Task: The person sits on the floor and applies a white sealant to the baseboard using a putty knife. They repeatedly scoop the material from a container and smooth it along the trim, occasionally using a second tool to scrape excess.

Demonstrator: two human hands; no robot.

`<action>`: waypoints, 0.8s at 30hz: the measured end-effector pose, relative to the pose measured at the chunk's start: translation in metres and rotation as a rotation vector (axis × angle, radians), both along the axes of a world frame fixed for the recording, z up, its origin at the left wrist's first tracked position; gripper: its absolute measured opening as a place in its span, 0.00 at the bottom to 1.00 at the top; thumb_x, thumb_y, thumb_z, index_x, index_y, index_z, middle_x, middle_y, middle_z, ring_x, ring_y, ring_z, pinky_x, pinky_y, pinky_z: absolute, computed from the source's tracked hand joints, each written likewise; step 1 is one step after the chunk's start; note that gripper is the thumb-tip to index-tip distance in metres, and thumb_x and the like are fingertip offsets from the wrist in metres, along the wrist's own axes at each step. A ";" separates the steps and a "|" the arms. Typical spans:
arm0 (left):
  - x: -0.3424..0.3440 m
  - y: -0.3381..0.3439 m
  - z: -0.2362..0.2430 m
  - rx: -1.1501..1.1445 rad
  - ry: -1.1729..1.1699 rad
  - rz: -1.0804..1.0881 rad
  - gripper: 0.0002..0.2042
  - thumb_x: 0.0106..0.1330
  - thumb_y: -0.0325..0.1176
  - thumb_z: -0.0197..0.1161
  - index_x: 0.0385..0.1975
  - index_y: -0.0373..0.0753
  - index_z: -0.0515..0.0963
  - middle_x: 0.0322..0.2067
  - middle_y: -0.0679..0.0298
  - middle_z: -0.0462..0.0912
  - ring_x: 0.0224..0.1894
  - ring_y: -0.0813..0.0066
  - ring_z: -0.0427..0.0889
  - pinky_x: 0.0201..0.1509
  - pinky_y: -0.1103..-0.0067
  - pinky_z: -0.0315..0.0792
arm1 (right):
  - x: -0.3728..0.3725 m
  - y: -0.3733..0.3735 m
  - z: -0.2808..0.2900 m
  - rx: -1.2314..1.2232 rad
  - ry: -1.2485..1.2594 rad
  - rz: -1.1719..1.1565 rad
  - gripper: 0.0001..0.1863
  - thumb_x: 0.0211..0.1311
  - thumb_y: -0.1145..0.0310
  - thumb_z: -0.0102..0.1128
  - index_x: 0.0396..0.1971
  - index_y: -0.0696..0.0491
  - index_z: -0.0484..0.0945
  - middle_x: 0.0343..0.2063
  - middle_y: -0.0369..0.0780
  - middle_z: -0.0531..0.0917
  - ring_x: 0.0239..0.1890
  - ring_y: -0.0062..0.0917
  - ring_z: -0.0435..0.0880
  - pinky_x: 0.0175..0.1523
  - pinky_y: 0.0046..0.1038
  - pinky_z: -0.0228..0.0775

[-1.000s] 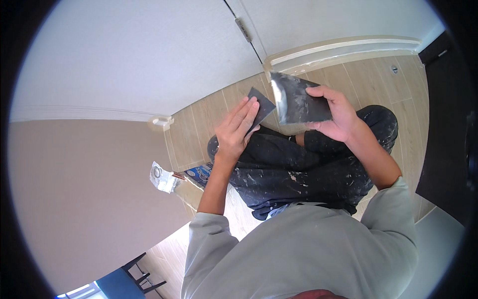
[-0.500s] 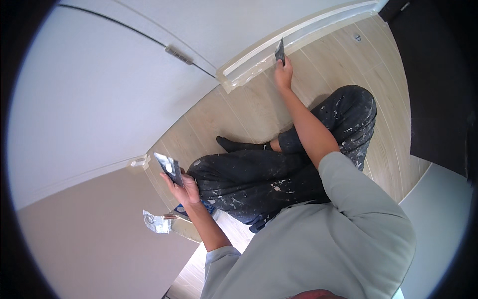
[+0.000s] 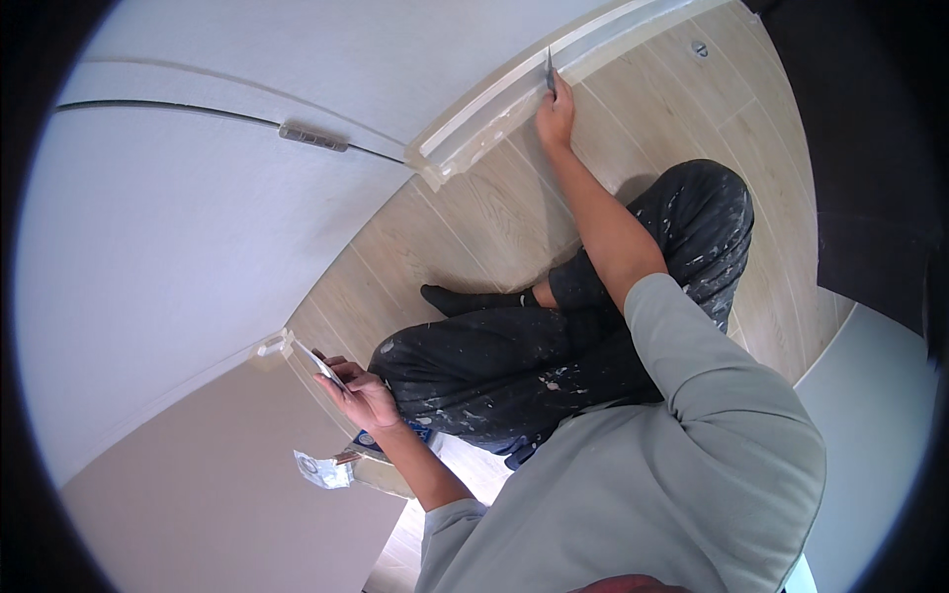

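My right hand reaches far forward and grips a thin dark scraper blade, its edge pressed against the white baseboard where the wall meets the wood floor. My left hand stays low by my left knee and holds a flat metal plate tilted upward. I sit cross-legged in dark, paint-spattered trousers and a grey long-sleeved top.
A white door with a metal hinge stands at left, a beige wall below it. A crumpled white wrapper lies on the light wood floor by my hip. A dark panel rises at right.
A second ago both hands held the tools together in front of me. My right hand has since stretched out to the baseboard with the scraper, and my left hand dropped with the plate to my knee.
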State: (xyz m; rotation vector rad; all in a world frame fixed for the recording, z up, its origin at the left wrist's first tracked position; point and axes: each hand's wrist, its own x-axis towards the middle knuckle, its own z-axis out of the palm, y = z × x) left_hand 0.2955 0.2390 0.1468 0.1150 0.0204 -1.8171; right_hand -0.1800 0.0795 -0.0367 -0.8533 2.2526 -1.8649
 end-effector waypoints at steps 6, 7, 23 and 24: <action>-0.005 -0.003 0.003 -0.007 -0.030 0.003 0.21 0.76 0.36 0.48 0.66 0.38 0.62 0.52 0.61 0.74 0.52 0.71 0.79 0.45 0.72 0.82 | 0.010 -0.006 -0.009 -0.015 0.037 0.025 0.25 0.60 0.80 0.48 0.60 0.61 0.70 0.55 0.50 0.75 0.59 0.40 0.73 0.65 0.31 0.62; -0.008 -0.003 0.005 -0.012 -0.035 0.007 0.21 0.76 0.36 0.48 0.65 0.38 0.62 0.51 0.61 0.74 0.52 0.71 0.79 0.44 0.72 0.81 | 0.015 -0.005 -0.008 -0.016 0.038 0.035 0.25 0.59 0.80 0.49 0.59 0.61 0.70 0.55 0.50 0.75 0.59 0.40 0.73 0.65 0.31 0.62; -0.001 -0.004 -0.004 -0.021 -0.065 -0.005 0.18 0.75 0.39 0.50 0.59 0.36 0.67 0.49 0.61 0.75 0.50 0.72 0.79 0.39 0.74 0.81 | 0.176 0.012 0.006 -0.029 -0.019 0.188 0.30 0.54 0.82 0.55 0.61 0.62 0.67 0.57 0.52 0.71 0.61 0.45 0.70 0.66 0.35 0.61; 0.003 -0.004 -0.007 -0.028 -0.064 -0.011 0.18 0.75 0.39 0.50 0.57 0.36 0.67 0.49 0.61 0.75 0.50 0.72 0.79 0.39 0.74 0.81 | 0.184 0.012 0.008 -0.025 -0.030 0.187 0.30 0.54 0.82 0.55 0.61 0.62 0.66 0.57 0.52 0.71 0.61 0.45 0.70 0.66 0.36 0.60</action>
